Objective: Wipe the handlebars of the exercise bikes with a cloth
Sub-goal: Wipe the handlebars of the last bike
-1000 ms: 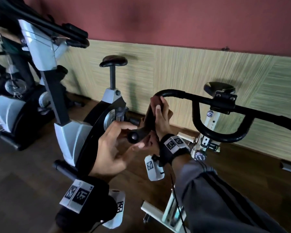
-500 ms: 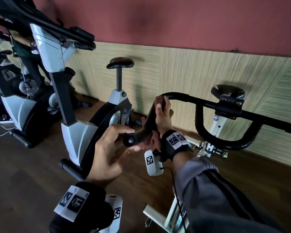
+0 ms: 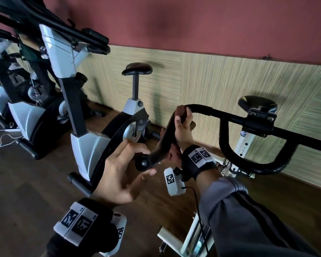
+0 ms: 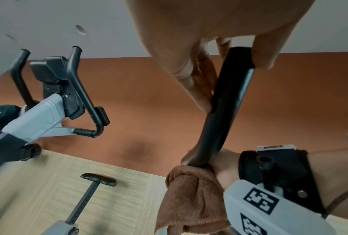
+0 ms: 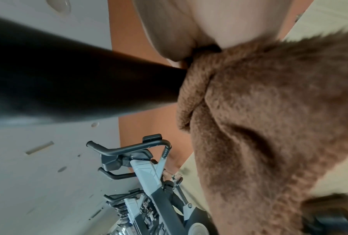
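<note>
While the head view looks down on the nearest bike, the right hand is wrapped round the left arm of the black handlebar with the brown cloth bunched under its fingers, high up near the bend. That arm's long axis runs down and towards the person, ending in a round cap, and the left hand cups that cap end, thumb under, fingers curled loosely over the top. So the unwiped length, as I judge it, lies below the cloth, between the two hands, and the right hand is the one placed to slide down it.

Over to the left wrist view: the left fingers and thumb pinch the bar's end, steadying it, and the cloth hangs in folds where the bar meets the right wrist.

Right wrist view now: the cloth fills the frame, gripped against the bar, which runs away to the left. Another grey bike stands beyond, its handlebars still waiting.
</note>
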